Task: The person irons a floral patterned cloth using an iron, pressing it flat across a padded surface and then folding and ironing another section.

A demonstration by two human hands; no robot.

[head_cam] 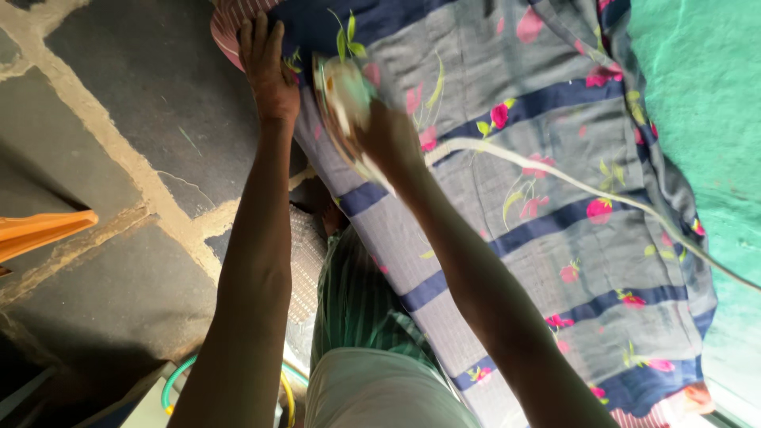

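Grey bedsheet (555,143) with navy bands and pink flowers on green stems; pale cream clothes iron (345,99) with white cord (587,190); pink-and-white striped cloth (230,20); green striped garment (357,301); turquoise wall (705,95); dark stone floor (103,143) with pale joints; orange plastic piece (40,231).

The grey, blue-striped floral cloth (555,119) looks soft, matt and woven. The blurred pale iron (345,103) seems smooth plastic, its white cord (602,194) slick. The dark stone floor (119,95) is rough, with pale gritty joints.
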